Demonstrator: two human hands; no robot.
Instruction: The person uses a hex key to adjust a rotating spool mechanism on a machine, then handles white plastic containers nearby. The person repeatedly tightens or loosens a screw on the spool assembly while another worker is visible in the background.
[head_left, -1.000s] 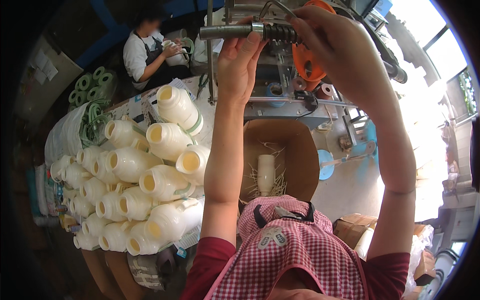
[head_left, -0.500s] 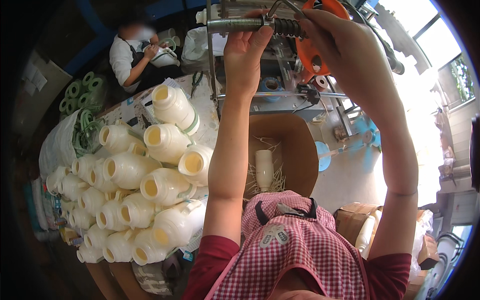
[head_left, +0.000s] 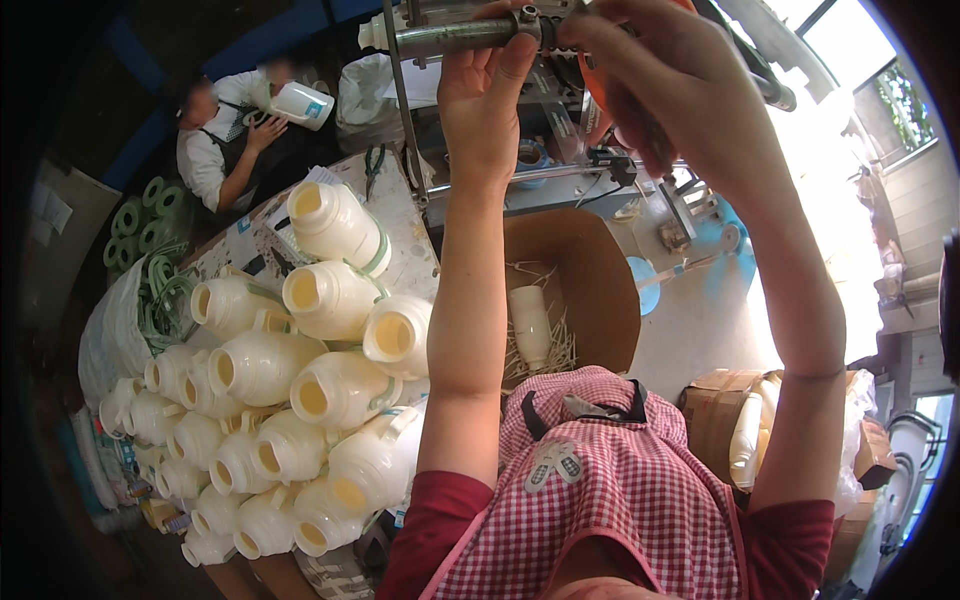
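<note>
Jugs (head_left: 262, 365) are grouped on the worktop (head_left: 408, 238), left of the left forearm. Pliers (head_left: 374, 170) lie on the worktop behind the jugs. A co-worker (head_left: 225, 135) is beyond, at far left. Ahead, past the open box (head_left: 608, 285), the left hand (head_left: 482, 122) is on a metal rod (head_left: 455, 38); the right hand (head_left: 690, 88) is right of it. A bottle (head_left: 529, 325) lies inside the box. A fan (head_left: 736, 238) stands right of the box.

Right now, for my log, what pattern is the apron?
The apron: red-and-white check, head view.
</note>
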